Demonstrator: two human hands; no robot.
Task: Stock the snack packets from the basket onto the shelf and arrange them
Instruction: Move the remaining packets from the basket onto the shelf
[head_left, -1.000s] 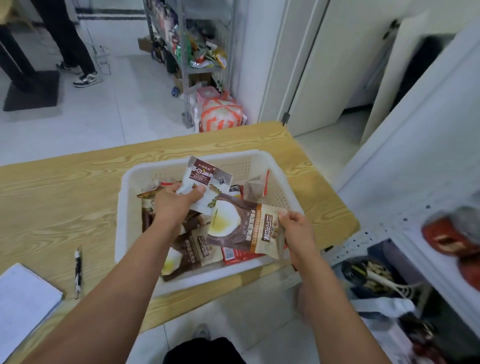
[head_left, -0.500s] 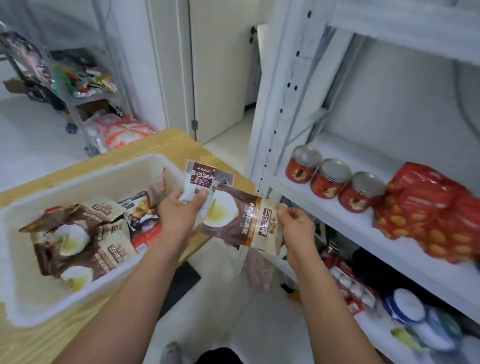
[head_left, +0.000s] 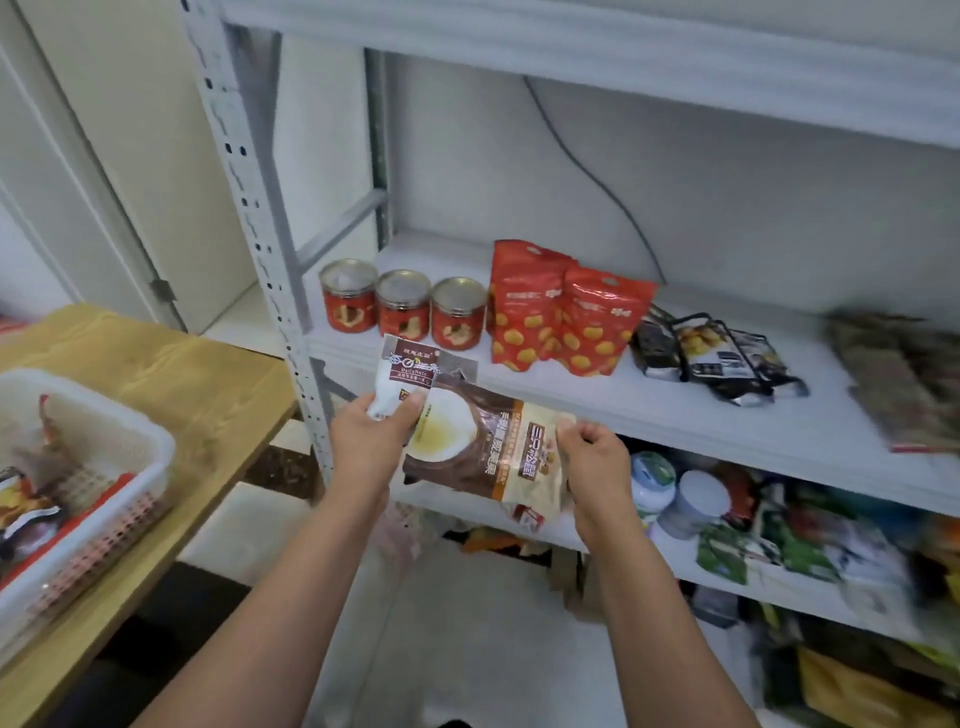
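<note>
You are holding two snack packets just in front of the shelf (head_left: 649, 410), at its left end and touching nothing on it. Your left hand (head_left: 366, 434) is gripping the white packet (head_left: 402, 371) by its lower part, thumb pressing on its face, fingers curling behind. Your right hand (head_left: 592, 462) is pinching the right end of the brown packet (head_left: 483, 452), whose left end is lying under your left thumb. On the shelf, three red cans (head_left: 404, 309) are standing at the left end, two red pouches (head_left: 566, 322) are standing upright just right of them, and dark packets (head_left: 722, 353) are lying further right. Left of the shelf, the basket (head_left: 104, 431) is sitting on the tabletop (head_left: 171, 374) with more packets in it
</note>
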